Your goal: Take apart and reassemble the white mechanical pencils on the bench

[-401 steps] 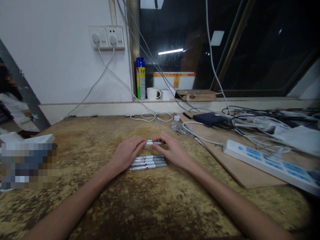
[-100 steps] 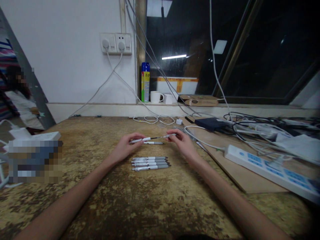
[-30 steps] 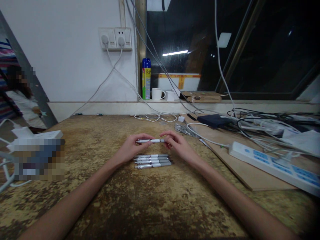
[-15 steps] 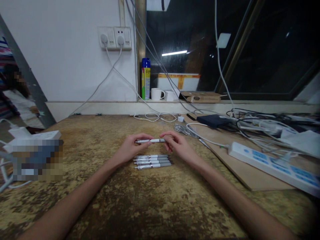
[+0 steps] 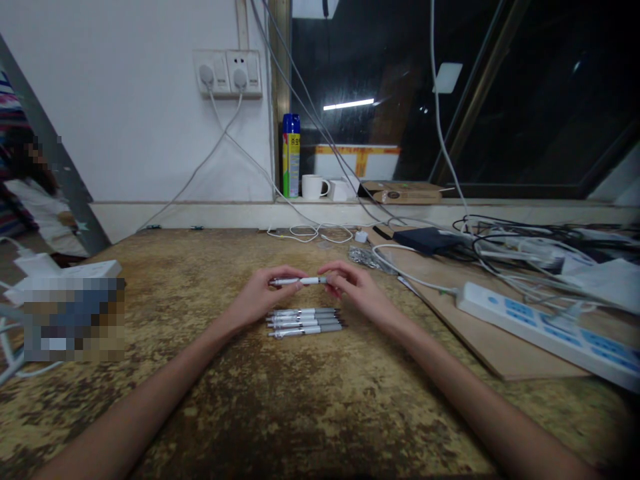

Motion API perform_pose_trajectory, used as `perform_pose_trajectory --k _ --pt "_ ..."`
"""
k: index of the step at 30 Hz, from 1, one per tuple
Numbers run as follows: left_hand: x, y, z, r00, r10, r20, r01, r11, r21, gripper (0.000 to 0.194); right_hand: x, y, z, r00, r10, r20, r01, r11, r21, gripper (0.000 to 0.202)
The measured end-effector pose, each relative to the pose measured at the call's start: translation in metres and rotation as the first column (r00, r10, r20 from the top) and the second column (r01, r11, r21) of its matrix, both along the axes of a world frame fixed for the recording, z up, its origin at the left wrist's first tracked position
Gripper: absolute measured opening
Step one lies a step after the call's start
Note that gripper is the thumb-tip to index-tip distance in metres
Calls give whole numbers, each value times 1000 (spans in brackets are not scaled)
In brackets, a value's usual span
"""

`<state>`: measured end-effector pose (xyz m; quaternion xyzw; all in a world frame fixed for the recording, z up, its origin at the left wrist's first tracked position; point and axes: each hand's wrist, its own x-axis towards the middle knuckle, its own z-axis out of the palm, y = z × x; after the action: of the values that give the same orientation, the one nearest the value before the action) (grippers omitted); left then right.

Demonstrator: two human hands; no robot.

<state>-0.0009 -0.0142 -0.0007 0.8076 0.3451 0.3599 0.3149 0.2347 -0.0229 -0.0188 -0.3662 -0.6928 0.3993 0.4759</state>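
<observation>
A white and grey pen (image 5: 311, 281) is held level above the worn wooden table (image 5: 280, 413). My left hand (image 5: 264, 292) grips its left part between thumb and fingers. At its right end, my right hand (image 5: 349, 283) has its thumb and fingertips closed on the grey section; the tip is hidden by the fingers. Just nearer to me, several similar pens (image 5: 305, 322) lie side by side on the table, with their grey ends to the right.
A power strip (image 5: 545, 330) and a board (image 5: 480, 333) lie at the right, with tangled cables (image 5: 500, 247) behind. A blurred-out object (image 5: 75, 320) is at the left. A mug (image 5: 313, 187) and spray can (image 5: 291, 157) stand on the sill. A person (image 5: 37, 193) is at far left.
My right fingers have shifted slightly on the pen's right end. My left hand keeps its grip, and the row of pens lies as before.
</observation>
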Motion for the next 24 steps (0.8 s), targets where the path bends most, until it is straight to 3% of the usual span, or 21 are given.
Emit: perform_pose_trajectory --k 24 --pt "1 -1 1 1000 -4 -21 5 1000 11 26 0 3 -4 999 33 8 -33 999 -34 24"
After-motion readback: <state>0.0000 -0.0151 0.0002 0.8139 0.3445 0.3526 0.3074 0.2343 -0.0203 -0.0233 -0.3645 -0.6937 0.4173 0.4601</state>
